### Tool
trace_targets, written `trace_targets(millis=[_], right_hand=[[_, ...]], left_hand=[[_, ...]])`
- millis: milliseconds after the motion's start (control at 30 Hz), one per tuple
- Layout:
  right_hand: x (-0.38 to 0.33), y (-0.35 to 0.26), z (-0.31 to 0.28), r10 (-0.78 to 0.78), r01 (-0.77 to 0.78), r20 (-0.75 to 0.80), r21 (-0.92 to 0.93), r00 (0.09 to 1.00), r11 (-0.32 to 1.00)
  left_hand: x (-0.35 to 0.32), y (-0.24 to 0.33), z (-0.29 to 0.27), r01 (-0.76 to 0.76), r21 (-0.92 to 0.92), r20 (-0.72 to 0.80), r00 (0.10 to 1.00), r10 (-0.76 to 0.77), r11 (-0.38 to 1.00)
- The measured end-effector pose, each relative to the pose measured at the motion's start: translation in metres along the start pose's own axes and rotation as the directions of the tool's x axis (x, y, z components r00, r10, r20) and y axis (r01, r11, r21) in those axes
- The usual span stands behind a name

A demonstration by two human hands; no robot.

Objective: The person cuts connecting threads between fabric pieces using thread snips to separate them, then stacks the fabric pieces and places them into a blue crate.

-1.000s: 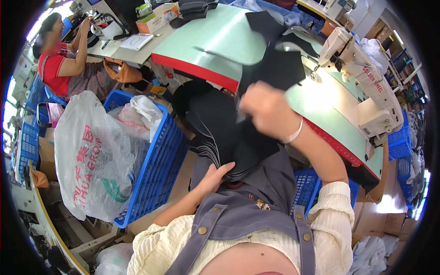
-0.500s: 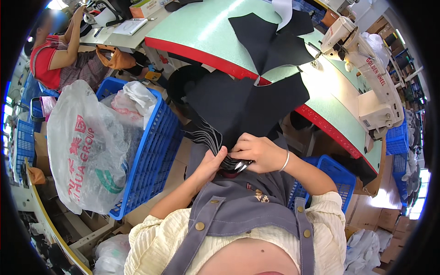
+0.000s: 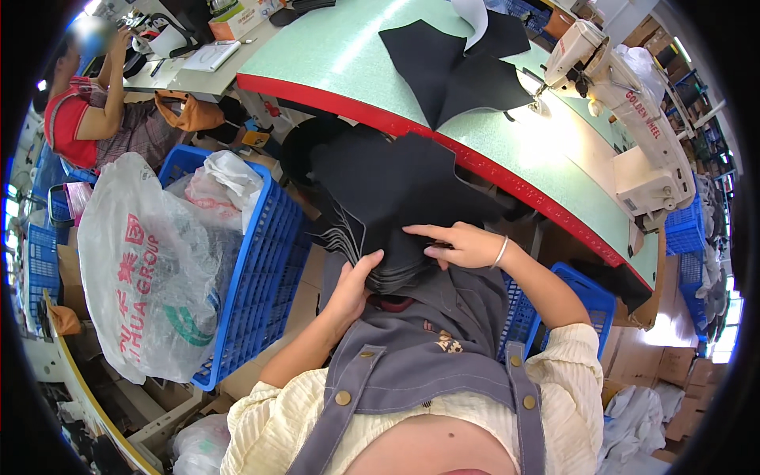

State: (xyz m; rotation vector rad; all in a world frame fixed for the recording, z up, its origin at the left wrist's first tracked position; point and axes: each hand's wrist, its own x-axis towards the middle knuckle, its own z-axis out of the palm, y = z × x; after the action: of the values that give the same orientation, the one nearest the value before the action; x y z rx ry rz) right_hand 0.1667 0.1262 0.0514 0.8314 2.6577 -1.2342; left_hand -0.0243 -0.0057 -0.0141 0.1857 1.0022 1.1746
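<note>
A thick stack of black fabric pieces [image 3: 388, 198] rests on my lap under the table edge. My left hand [image 3: 354, 286] grips the stack's near corner, thumb on top and fingers under the layered edges. My right hand [image 3: 459, 244] lies flat on the top piece, fingers stretched left, a thin bracelet on the wrist. More black fabric pieces [image 3: 451, 67] lie spread on the green sewing table [image 3: 340, 55] beside the white sewing machine [image 3: 625, 103].
A blue plastic crate [image 3: 257, 269] with plastic bags stands at my left, a big clear bag [image 3: 150, 269] leaning on it. Another blue crate [image 3: 582, 297] is at my right. A person in red [image 3: 87, 119] sits at a far-left desk. Cardboard boxes lie at lower right.
My right hand, raised with a black piece one second ago, came down onto the stack. The piece now lies on top, and my left hand has taken the stack's corner.
</note>
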Motion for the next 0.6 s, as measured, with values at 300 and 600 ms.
trace_targets(millis=[300, 600], right_hand=[[-0.03, -0.043, -0.087, 0.025, -0.109, -0.346, -0.225, 0.938, 0.968], [0.032, 0.01, -0.086, -0.67, -0.2, -0.39, -0.917, 0.632, 0.345]], left_hand=[[-0.007, -0.021, -0.029, -0.014, 0.228, -0.121, 0.992, 0.042, 0.974], [-0.005, -0.024, -0.022, -0.059, 0.223, -0.137, 0.986, 0.091, 0.973]])
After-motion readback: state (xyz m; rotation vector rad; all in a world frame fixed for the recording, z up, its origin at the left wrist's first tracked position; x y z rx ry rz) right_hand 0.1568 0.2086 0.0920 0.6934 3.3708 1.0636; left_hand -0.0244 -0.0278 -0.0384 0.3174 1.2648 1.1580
